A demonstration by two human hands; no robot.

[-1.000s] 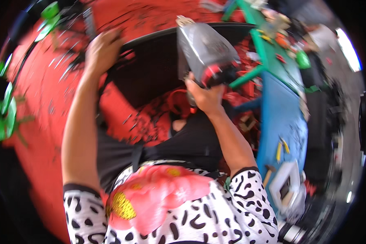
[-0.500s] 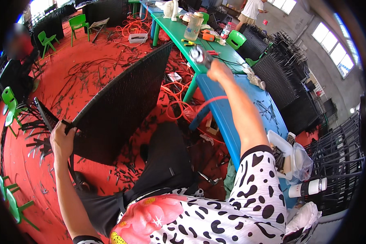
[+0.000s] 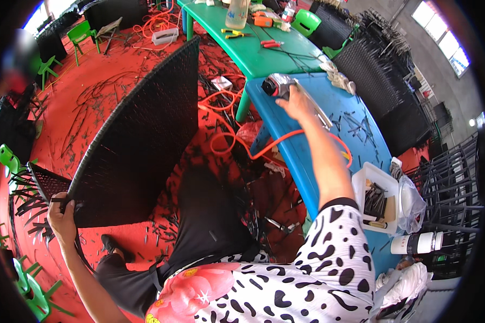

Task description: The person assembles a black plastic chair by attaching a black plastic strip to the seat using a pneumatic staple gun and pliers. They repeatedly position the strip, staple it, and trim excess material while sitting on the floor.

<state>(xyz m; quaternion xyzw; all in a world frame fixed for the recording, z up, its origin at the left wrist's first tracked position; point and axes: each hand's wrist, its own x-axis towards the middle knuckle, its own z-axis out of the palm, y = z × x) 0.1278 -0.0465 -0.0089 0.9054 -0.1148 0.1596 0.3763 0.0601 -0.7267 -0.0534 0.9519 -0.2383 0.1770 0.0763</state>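
Head: hand (image 3: 298,102) on tool (image 3: 278,84), labelled bottle (image 3: 289,12)

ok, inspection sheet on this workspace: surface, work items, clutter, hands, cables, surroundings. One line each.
Surface: blue table beside green table; red floor.
Work items: black woven panel, tilted; dark tool with metal bar, over the blue table.
Clutter: loose black strips on the blue table, dark scraps across the floor; yellow-handled pliers on the green table.
Hands: left hand grips the panel's edge; right hand at the tool, grip unclear.
Cables: orange hose crosses the blue table's edge; connection to the tool not visible.
Surroundings: green chairs, windows.
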